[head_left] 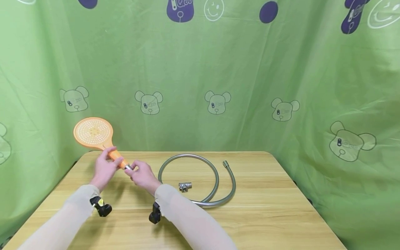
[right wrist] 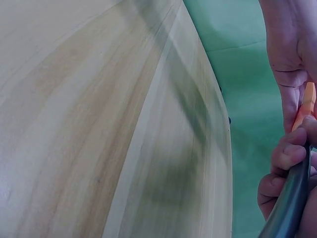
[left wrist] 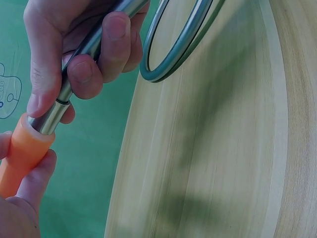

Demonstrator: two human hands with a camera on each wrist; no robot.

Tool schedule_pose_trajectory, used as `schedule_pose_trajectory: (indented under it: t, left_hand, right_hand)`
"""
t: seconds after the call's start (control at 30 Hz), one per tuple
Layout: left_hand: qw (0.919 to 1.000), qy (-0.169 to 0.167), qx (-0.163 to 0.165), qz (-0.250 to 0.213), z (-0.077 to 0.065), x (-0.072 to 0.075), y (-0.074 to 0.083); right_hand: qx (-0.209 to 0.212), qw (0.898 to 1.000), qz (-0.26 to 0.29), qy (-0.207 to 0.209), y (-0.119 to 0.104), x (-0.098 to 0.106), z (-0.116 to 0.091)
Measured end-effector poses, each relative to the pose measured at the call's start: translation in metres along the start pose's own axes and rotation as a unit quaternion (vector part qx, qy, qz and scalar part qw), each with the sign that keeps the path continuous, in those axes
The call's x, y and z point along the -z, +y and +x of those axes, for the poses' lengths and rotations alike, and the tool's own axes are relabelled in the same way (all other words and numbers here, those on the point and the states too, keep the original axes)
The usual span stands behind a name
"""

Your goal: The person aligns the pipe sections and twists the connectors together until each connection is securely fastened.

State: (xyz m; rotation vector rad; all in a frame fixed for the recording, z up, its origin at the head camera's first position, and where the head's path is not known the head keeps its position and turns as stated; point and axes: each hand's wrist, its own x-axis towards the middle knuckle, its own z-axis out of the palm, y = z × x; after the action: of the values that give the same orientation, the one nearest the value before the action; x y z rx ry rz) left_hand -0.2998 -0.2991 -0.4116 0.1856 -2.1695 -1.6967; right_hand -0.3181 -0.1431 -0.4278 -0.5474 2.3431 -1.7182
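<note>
An orange hand shower point(head_left: 93, 132) is held raised over the table's far left corner, its round perforated face showing in the head view. My left hand point(head_left: 104, 168) grips its orange handle point(left wrist: 25, 153) near the lower end. My right hand point(head_left: 143, 176) pinches the end of a metal shower hose point(head_left: 217, 178). In the left wrist view, the hose's silver end fitting point(left wrist: 52, 119) sits at the mouth of the handle, partly inside it. From my right hand the hose point(right wrist: 292, 203) runs back, and the rest of it loops over the tabletop.
A small metal tee valve point(head_left: 184, 186) lies on the wooden table point(head_left: 265, 222) inside the hose loop. The hose's other end point(head_left: 226, 164) rests farther right. Green patterned curtain point(head_left: 187, 132) hangs behind and along both sides of the table.
</note>
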Motion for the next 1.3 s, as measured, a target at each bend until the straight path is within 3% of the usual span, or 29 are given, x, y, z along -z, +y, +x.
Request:
schedule_pose_trajectory:
  t: [0.23, 0.5, 1.07, 1.3]
  left_hand:
    - [1.0000, -0.001, -0.002, -0.005, -0.001, -0.001, 0.002]
    - [0.9997, -0.002, -0.021, 0.010, -0.001, 0.000, 0.004]
    - [0.9995, -0.015, -0.022, 0.014, -0.002, 0.002, 0.006]
    - [0.9996, -0.022, -0.014, 0.013, -0.003, 0.003, 0.008]
  right_hand:
    - [-0.010, 1.000, 0.008, 0.003, 0.000, 0.000, 0.000]
    - [-0.020, 0.999, -0.025, -0.004, 0.002, 0.001, 0.001]
    - [0.002, 0.999, -0.042, -0.019, 0.006, 0.014, -0.006]
    - [0.027, 0.995, -0.093, -0.020, 0.011, 0.027, -0.007]
